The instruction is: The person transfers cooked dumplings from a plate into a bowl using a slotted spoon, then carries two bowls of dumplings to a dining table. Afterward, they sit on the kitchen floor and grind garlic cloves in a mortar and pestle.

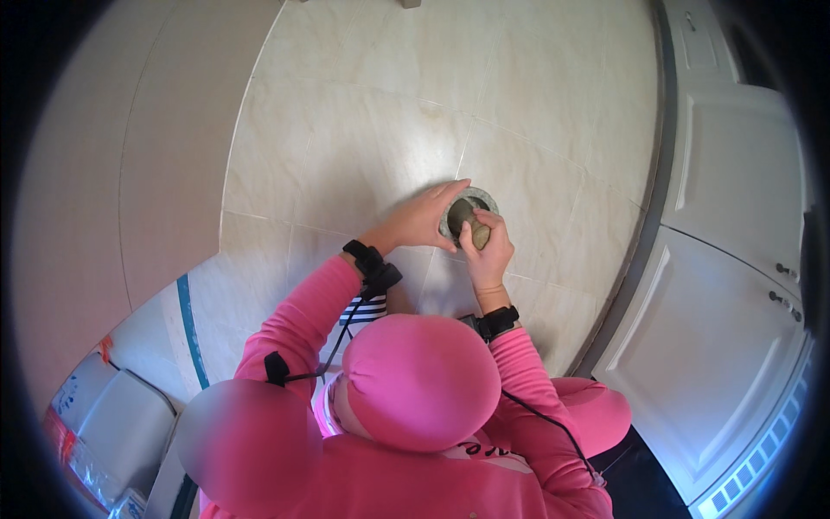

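Observation:
A grey stone mortar stands on the tiled floor in front of me. My left hand curves around its left side, thumb near the front and fingers towards the far rim. A brown pestle leans in the bowl, its rounded end pointing back towards me. Around that end my right hand is closed, with the thumb on the left of it. The pestle's lower end and whatever lies at the bottom of the mortar are too dark or hidden to make out.
White cabinet doors with small handles run along the right, above a dark baseboard. A pale wooden panel borders the left. Behind it, at lower left, sits a whitish bin or box. Black cables trail from both wrist straps.

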Motion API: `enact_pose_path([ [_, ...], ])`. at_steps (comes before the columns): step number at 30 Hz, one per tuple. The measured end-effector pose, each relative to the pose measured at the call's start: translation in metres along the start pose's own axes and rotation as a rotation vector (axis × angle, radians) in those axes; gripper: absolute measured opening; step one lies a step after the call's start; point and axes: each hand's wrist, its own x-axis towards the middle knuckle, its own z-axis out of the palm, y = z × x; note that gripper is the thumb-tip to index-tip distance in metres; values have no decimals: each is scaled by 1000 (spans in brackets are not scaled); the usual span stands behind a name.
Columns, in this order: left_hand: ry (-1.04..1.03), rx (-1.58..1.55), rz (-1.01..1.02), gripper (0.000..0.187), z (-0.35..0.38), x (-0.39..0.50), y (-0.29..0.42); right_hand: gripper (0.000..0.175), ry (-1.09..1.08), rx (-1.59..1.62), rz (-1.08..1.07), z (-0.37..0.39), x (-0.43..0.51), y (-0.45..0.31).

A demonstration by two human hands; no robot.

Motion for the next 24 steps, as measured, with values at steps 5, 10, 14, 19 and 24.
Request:
enact_pose_path([
  [5,-18,-11,9,110,0,0,-1,20,3,11,187,-4,-2,-3],
  [10,-3,7,41,110,-1,0,-2,22,-53,52,68,-4,6,0],
  [14,-21,-11,20,110,-1,0,-1,22,-79,64,142,-11,10,0],
  [19,-29,-17,6,110,-1,0,0,19,-225,-48,96,-13,12,-7],
  [24,-18,-27,9,110,-2,-1,1,23,-8,-14,130,-15,14,-13],
])
